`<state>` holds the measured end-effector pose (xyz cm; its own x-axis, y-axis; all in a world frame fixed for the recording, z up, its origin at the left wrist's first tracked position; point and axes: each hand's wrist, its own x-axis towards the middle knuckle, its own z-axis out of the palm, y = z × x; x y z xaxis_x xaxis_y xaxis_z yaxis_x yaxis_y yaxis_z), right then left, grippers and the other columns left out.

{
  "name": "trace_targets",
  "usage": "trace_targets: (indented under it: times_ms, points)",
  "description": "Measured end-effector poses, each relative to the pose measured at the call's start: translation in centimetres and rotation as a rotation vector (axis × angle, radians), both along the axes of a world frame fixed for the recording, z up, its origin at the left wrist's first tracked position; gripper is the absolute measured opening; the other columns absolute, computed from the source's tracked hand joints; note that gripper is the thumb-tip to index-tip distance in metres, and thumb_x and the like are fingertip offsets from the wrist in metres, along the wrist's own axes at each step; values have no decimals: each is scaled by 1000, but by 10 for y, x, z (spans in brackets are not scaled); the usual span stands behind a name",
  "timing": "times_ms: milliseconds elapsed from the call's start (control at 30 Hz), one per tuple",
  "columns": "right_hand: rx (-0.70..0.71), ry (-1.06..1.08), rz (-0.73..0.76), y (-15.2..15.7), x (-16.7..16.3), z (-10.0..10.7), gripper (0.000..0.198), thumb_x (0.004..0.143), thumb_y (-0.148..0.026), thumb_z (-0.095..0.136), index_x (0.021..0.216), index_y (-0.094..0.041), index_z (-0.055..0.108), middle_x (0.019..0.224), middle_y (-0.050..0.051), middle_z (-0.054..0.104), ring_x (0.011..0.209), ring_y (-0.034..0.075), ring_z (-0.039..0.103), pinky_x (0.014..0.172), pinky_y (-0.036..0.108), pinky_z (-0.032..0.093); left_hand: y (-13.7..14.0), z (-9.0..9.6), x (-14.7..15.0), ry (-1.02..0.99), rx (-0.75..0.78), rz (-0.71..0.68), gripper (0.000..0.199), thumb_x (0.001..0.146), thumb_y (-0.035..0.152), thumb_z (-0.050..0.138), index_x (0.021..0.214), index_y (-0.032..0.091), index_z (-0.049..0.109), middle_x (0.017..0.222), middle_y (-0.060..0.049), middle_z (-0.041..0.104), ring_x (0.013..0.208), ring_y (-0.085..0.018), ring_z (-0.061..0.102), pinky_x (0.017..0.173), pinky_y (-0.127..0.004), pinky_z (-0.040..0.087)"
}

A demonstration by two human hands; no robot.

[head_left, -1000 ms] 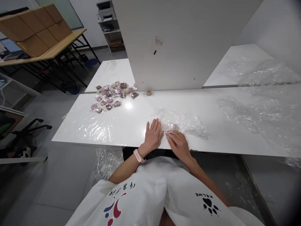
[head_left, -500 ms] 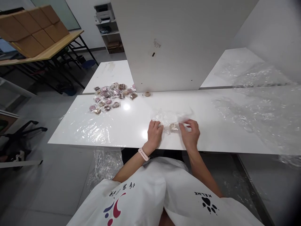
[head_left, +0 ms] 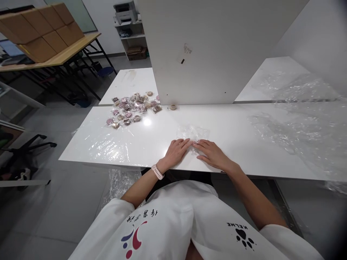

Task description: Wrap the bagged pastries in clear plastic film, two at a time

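A small sheet of clear bubble wrap lies on the white table in front of me. My left hand rests flat at its left side, fingers stretched out and touching the wrap. From the right, my right hand lies over the wrap's near part, fingers extended and thumb apart. Their fingertips almost meet at the middle. The small brownish item in the wrap is hidden by the folded layer and my fingers. Neither hand is closed around anything that I can see.
A pile of small pink and brown pieces in clear packets lies at the left. One separate packet sits by the upright white panel. Large clear plastic sheeting covers the right side; more hangs below the table's front edge.
My right hand has moved left and lowered flat onto the wrap, its fingers no longer pinched at the edge. The brownish item is now covered. My left hand has flattened.
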<state>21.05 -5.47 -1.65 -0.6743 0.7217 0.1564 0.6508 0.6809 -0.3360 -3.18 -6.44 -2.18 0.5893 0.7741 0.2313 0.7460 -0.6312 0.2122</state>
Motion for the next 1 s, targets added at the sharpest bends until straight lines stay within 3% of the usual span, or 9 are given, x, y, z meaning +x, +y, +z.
trace_targets:
  times_ms: [200,400,467,533,600,667,767,900,1000]
  points:
    - [-175,237,-118,1,-1,7,38,99,-36,41,130,-26,61,123,8,68,108,25,62,95,44,50,14,7,4,41,-122,57,37,101,19,39,135,21,54,127,-10,66,114,-26,55,90,-40,40]
    - [-472,352,-476,10,-11,10,45,95,-58,43,113,-24,65,74,1,65,64,18,59,62,32,49,37,22,3,-214,-429,284,30,97,45,53,114,22,64,91,-4,70,85,-21,62,71,-30,42]
    - [-341,288,-611,20,-19,9,41,94,-55,47,111,-22,66,82,4,68,74,22,62,67,34,49,52,23,6,-257,-418,403,29,93,46,61,110,22,62,98,-4,68,87,-20,63,69,-29,41]
    - [-83,183,-670,28,-27,8,37,95,-46,50,116,-21,66,107,11,69,98,29,63,80,41,49,64,21,9,-244,-373,496,31,91,44,65,113,23,60,109,-5,66,92,-21,64,71,-29,42]
    - [139,109,-545,31,-35,5,36,98,-36,47,125,-21,64,133,13,61,122,31,53,97,46,44,72,20,11,-197,-355,528,35,91,44,64,119,24,57,117,-7,62,93,-21,64,72,-30,43]
    - [208,46,-297,29,-41,1,40,100,-35,44,136,-23,58,145,10,54,134,28,44,106,46,38,74,18,12,-163,-335,533,32,95,43,58,120,23,57,120,-8,60,94,-22,64,73,-32,45]
    - [173,-69,-89,23,-49,-7,48,100,-43,47,146,-30,50,153,5,46,136,28,41,107,46,37,64,18,6,-211,-319,566,27,99,37,48,116,21,60,120,-10,59,103,-25,62,77,-35,48]
    - [62,-66,-270,24,-54,-15,42,103,-39,40,141,-38,55,142,4,57,117,27,55,99,45,45,20,12,-12,-370,-236,518,31,98,32,48,125,20,56,131,-12,57,121,-25,54,96,-39,49]
    - [-85,355,-468,39,-40,-24,44,103,-46,37,137,-33,60,127,7,66,110,25,60,99,45,48,-25,-3,-25,-285,-64,482,37,98,32,48,132,17,55,144,-16,51,137,-32,42,112,-51,38]
